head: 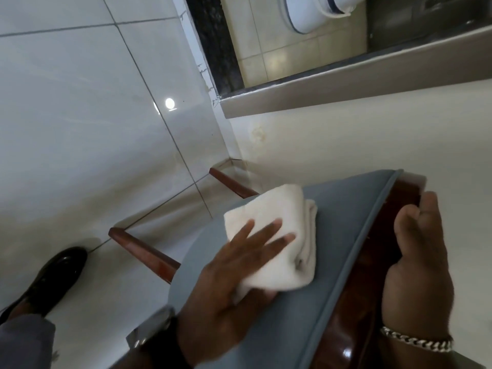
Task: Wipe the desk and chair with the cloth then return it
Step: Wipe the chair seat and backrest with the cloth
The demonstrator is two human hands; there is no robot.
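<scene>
A: At far left, floor (pixel 80 115): pale tile, glossy. One black shoe (pixel 57 278) on it. Next item?

B: Chair (pixel 346 222): grey padded seat, two wooden legs (pixel 143 251) pointing left, glossy wooden frame at right. It seems tipped over. No table in view.

A: Cloth (pixel 279 235)?

B: White, folded thick, lying on the seat. Soft and light, by the look of it; limp, nothing to break. It should slide readily on the grey cover, so it needs downward pressure rather than a pinch.

A: Left hand (pixel 234 283), state of grip?

B: Flat and spread, fingers (pixel 277 225) splayed over the cloth, palm pressing it to the seat. Holding by pressure, not closed around it. Best hold, in my judgement: palm over the middle of the fold, so the layers stay stacked and the loose edges do not trail.

A: Right hand (pixel 418 267)?

B: Wrapped on the wooden frame at the seat's right edge, thumb on the near side, fingers over the top. A bracelet (pixel 418 342) at the wrist. It likely steadies the chair, which looks stiff and fairly heavy; the frame is polished and may be slippery.
</scene>
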